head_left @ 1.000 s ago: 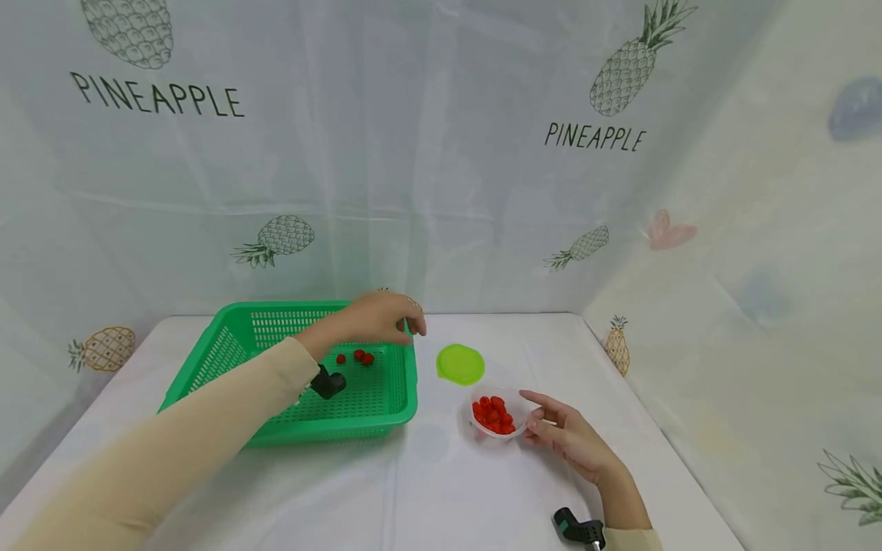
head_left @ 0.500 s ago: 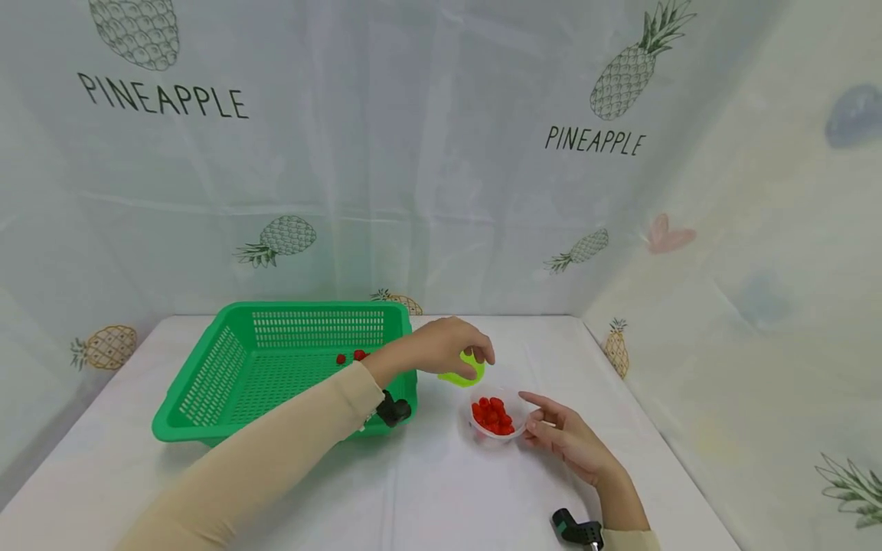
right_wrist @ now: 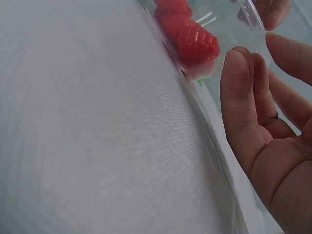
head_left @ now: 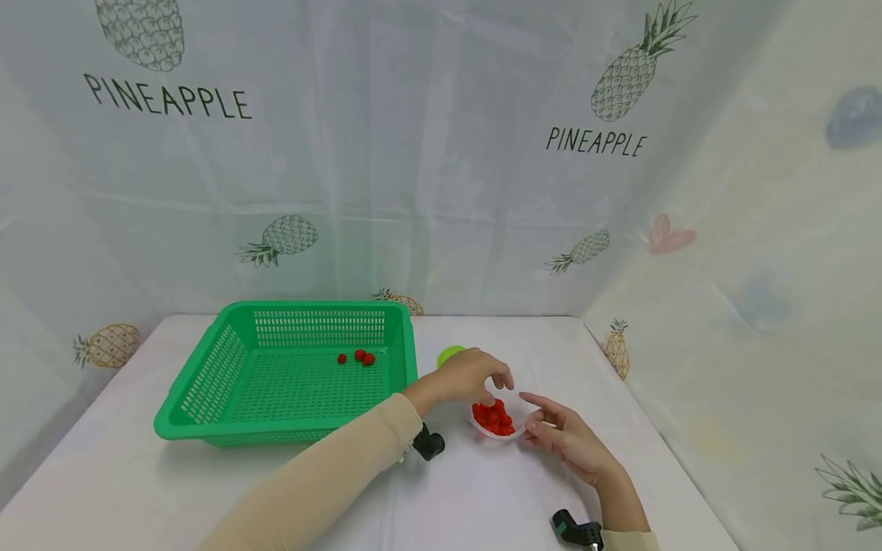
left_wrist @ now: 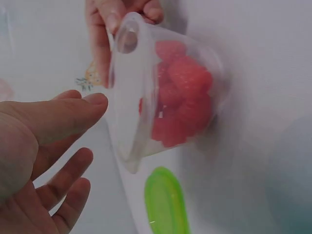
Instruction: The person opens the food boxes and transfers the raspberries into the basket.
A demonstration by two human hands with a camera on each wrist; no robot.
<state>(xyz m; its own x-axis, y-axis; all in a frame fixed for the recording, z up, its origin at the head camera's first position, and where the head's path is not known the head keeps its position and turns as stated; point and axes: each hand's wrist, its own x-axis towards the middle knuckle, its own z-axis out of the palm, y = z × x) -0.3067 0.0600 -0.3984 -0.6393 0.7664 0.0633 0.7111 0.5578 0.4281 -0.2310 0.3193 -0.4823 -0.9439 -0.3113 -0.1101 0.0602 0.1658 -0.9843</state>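
A clear plastic tub (head_left: 518, 407) of red raspberries (left_wrist: 190, 78) stands on the white table. My right hand (head_left: 568, 440) holds the tub's right rim, with thumb and fingertips at the edge and the index finger stretched along it. Over the tub's left side hovers my left hand (head_left: 468, 376), its fingers loosely bent and parted; no berry shows between them in the left wrist view. Partly behind that hand lies a lime-green round lid (head_left: 449, 353). To the left, a green plastic basket (head_left: 276, 428) has 3 small raspberries (head_left: 368, 359) on its floor.
The white tablecloth (head_left: 468, 497) stretches beneath everything. A pineapple-print curtain (head_left: 441, 191) hangs behind the table and along its right side. Black wrist cameras (head_left: 577, 529) sit on both wrists.
My left hand has travelled from above the basket's right side, past the lid, to over the tub. The right hand has stayed at the tub's rim.
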